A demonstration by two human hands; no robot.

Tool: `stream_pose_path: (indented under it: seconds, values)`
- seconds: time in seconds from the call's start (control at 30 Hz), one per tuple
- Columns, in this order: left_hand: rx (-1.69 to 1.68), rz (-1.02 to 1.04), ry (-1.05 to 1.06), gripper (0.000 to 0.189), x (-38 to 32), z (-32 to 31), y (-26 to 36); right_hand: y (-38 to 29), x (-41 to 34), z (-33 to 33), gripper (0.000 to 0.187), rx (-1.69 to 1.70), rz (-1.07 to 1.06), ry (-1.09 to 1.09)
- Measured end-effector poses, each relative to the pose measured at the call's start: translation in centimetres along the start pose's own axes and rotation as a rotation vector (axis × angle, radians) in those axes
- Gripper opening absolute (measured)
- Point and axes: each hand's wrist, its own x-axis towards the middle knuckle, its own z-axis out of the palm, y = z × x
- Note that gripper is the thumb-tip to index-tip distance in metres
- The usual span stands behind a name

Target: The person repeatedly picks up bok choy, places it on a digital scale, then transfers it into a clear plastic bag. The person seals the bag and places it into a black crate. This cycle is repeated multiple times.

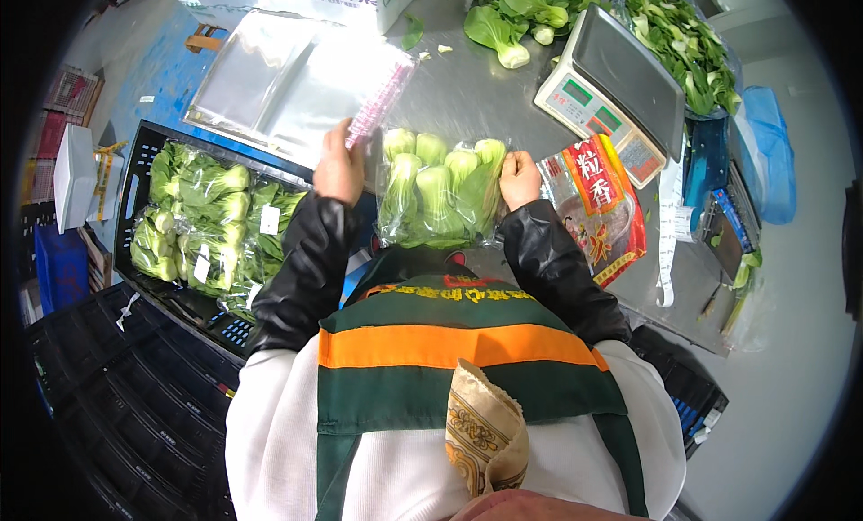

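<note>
In front of me lies a clear plastic bag of bok choy (441, 190), its pale stem ends facing away from me. My right hand (520, 179) pinches the right edge of this bag with curled fingers. To the left of the bag is my left hand (340, 163), at the near edge of a stack of clear plastic bags (296, 83) by their pink printed strip (384, 103). Its fingertips are partly hidden, so whether it grips anything is unclear.
A black crate (138, 204) at left holds bagged, labelled bok choy (216, 217). Right stand a digital scale (607, 96) and a red printed bag (600, 211). Loose bok choy (519, 22) lies on the metal table (465, 89). A label strip (667, 231) hangs right.
</note>
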Motion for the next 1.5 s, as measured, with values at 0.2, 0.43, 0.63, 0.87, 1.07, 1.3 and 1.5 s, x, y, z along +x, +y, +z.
stream_pose_path:
  seconds: [0.2, 0.43, 0.63, 0.87, 1.07, 1.3, 1.5]
  values:
    - [0.440, 0.932, -0.409, 0.082, -0.2, -2.1, -1.7, -3.8, 0.7, -5.4, 0.059, -0.100, 0.018, -0.219]
    - [-0.105, 0.855, -0.462, 0.080, 1.5, 0.1, -2.8, -5.8, 1.5, -8.6, 0.073, -0.513, -0.901, -0.548]
    - [-0.399, 0.064, -0.372, 0.045, 0.9, -0.3, -1.5, -8.1, 4.7, -4.3, 0.035, 0.048, -0.044, -0.583]
    - [-1.267, -0.401, -0.445, 0.061, -6.7, -7.5, -5.3, -19.6, 1.6, 1.0, 0.046, 0.198, 0.026, -0.867]
    - [-1.347, -0.571, 0.116, 0.069, -14.4, -16.5, -14.6, -24.2, -3.0, 4.2, 0.041, 0.458, 0.084, -1.425]
    - [-0.771, -1.029, 0.472, 0.068, -16.6, -23.7, -28.4, -21.1, -3.2, 3.9, 0.034, 0.132, 0.139, -1.337]
    - [0.695, -0.452, 0.654, 0.073, -12.8, -15.7, -29.1, -16.7, -2.8, -0.8, 0.029, 0.096, -0.048, -1.038]
